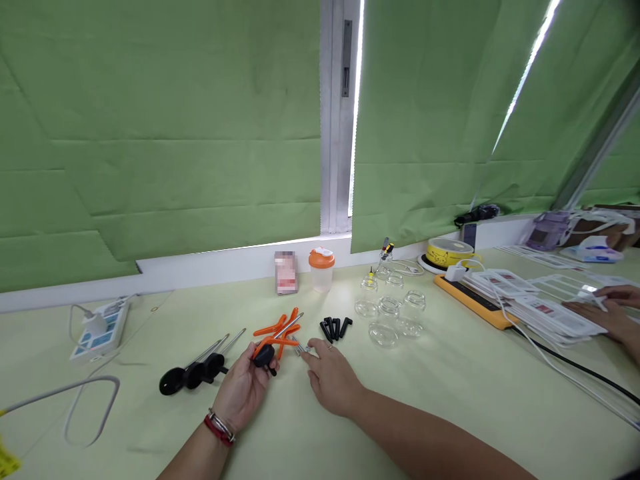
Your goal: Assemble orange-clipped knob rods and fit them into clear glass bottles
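In my left hand (245, 390), fingers closed, is a black rounded part (265, 355) with a thin metal rod and an orange plastic arm attached. My right hand (333, 377) reaches down to the table, its fingertips at some small silver metal pieces (299, 346); the thumb is apart from the fingers. Just beyond lie loose orange plastic pieces (273, 327). Several short black bent pieces (336, 328) are beyond my right hand. Left of my left hand rest more black round parts with metal rods (194, 375).
Several clear glass jars (389, 323) stand to the right, near an orange-lidded cup (321, 270). Screwdrivers (386, 250) stand behind. An orange power strip (473, 301), cables and stacked printed sheets (550, 313) lie farther right, by another person's hands (607, 310). A white power strip (103, 327) is left.
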The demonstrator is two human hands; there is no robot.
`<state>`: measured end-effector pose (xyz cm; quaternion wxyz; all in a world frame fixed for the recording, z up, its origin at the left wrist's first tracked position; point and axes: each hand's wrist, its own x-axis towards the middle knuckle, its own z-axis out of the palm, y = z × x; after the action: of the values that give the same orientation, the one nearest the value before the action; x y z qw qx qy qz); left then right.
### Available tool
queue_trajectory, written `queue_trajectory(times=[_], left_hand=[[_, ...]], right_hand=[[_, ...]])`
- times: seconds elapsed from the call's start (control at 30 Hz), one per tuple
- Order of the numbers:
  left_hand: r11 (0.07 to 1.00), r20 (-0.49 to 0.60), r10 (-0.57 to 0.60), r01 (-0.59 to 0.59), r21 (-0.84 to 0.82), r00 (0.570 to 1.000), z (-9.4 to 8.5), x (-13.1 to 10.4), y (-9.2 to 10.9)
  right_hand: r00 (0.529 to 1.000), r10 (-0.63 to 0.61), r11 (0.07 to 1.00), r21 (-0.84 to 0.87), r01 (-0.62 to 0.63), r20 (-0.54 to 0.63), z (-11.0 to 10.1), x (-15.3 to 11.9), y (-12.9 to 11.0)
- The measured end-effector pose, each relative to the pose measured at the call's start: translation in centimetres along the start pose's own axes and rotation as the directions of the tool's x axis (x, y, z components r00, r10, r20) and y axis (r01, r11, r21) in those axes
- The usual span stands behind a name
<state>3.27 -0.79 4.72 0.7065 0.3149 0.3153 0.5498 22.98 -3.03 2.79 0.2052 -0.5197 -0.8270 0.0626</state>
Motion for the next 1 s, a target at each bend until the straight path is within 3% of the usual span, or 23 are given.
queue_trajectory(times=[0.33,0.63,1.0], left_hand=[[1.000,-0.030,0.012,-0.012,-0.010,0.999,-0.4,0.2,0.0],[1.000,-0.037,-0.012,0.012,-0.012,0.999,-0.3,0.0,0.1],[1.000,-0.060,-0.024,0.025,0.013,0.998,0.0,-0.1,0.1]], right_hand=[[0.995,-0.064,0.992,-0.106,0.072,0.080,0.2,1.0,-0.5],[0.977,-0.195,0.977,-0.074,0.202,0.086,-0.1,0.0,-0.6],[0.965,-0.254,0.957,-0.124,0.261,0.066,-0.5,-0.2,-0.9]])
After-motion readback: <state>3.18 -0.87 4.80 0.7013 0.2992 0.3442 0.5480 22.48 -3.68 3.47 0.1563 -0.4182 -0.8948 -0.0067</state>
